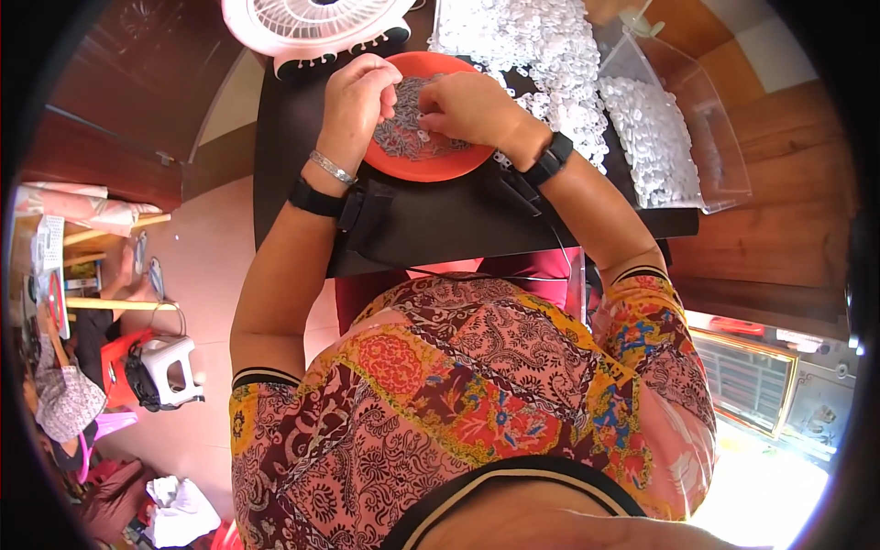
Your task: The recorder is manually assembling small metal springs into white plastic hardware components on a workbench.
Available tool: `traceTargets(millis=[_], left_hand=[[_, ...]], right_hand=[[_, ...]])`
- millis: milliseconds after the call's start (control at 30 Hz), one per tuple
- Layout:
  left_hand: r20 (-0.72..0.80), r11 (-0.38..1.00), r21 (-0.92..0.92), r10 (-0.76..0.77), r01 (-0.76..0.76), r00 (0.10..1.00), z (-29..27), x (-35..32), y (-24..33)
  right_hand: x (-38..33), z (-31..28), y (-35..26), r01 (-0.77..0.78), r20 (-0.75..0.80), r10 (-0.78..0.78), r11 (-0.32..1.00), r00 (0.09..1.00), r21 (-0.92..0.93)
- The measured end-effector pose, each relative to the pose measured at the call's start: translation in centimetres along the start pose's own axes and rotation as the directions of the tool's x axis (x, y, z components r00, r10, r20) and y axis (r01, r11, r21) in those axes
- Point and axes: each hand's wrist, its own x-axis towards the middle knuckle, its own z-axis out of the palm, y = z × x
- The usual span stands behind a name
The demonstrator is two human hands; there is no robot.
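An orange-red round plate point(431, 170) on the black table holds many small grey pieces point(403, 137) that look like screws or nails. At the plate's left rim is my left hand point(359, 96), fingers curled closed; what they hold, if anything, is hidden. My right hand point(469, 112) reaches over the plate from the right, its fingertips pinched together low above the grey pieces. A small white piece point(423, 136) lies just below those fingertips. Whatever the right fingers grip is too small to make out.
Loose white plastic pieces point(559, 55) cover the table's far right. A clear box point(724, 174) beside them holds more. A white fan point(316, 23) stands at the far left. Thin cables point(440, 273) run by the black table's point(412, 225) near edge. To the left is a white stool point(174, 367).
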Motion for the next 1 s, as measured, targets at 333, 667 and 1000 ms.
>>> traceTargets(millis=[333, 667, 1000], left_hand=[[0.037, 0.994, 0.064, 0.089, -0.091, 0.995, 1.2, -2.1, 1.2], [0.229, 0.879, 0.365, 0.236, -0.308, 0.944, 1.8, -3.6, 0.6], [0.327, 0.991, 0.132, -0.041, -0.003, 0.944, 1.8, -3.6, 1.9]], right_hand=[[-3.0, -1.9, -0.7, -0.031, -0.124, 0.096, 0.897, 0.988, 0.441], [-4.2, -2.2, -1.2, 0.057, -0.137, 0.229, 0.322, 0.964, 0.945], [-4.3, -1.0, -1.7, 0.252, -0.413, 0.215, 0.525, 0.885, 0.813]])
